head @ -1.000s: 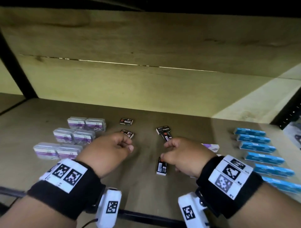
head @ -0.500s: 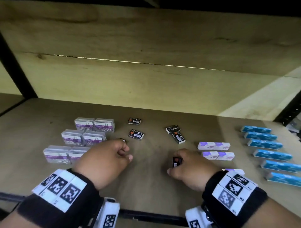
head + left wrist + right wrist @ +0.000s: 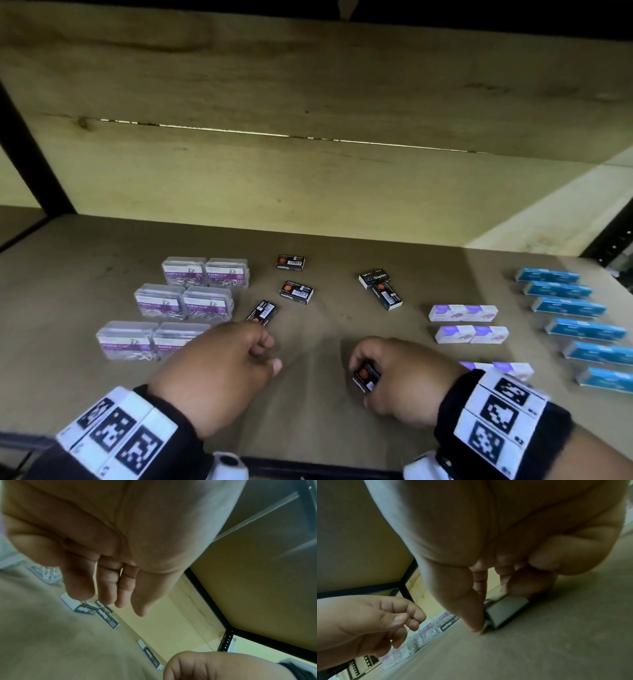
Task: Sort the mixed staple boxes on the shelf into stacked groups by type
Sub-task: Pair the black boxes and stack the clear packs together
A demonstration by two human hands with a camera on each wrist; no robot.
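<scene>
My right hand point(image 3: 363, 374) grips a small black staple box point(image 3: 366, 377) near the shelf's front edge. In the right wrist view its thumb and fingers pinch that box point(image 3: 505, 609) low on the shelf board. My left hand point(image 3: 270, 356) hangs empty with loosely curled fingers point(image 3: 104, 588), just in front of another black box point(image 3: 262, 312). More black boxes lie singly point(image 3: 291, 263) point(image 3: 296, 292) and as a touching pair point(image 3: 380, 287) further back.
Clear paper-clip boxes point(image 3: 181, 305) stand in pairs at left. Lilac-white boxes point(image 3: 462, 313) lie right of centre, and a column of blue boxes point(image 3: 568, 306) runs along the right. The wooden back wall point(image 3: 308, 192) closes the shelf point(image 3: 308, 428).
My right hand has picked up a black box and drawn it back toward the front edge. My left hand has pulled back a little from the black box beside the paper-clip boxes.
</scene>
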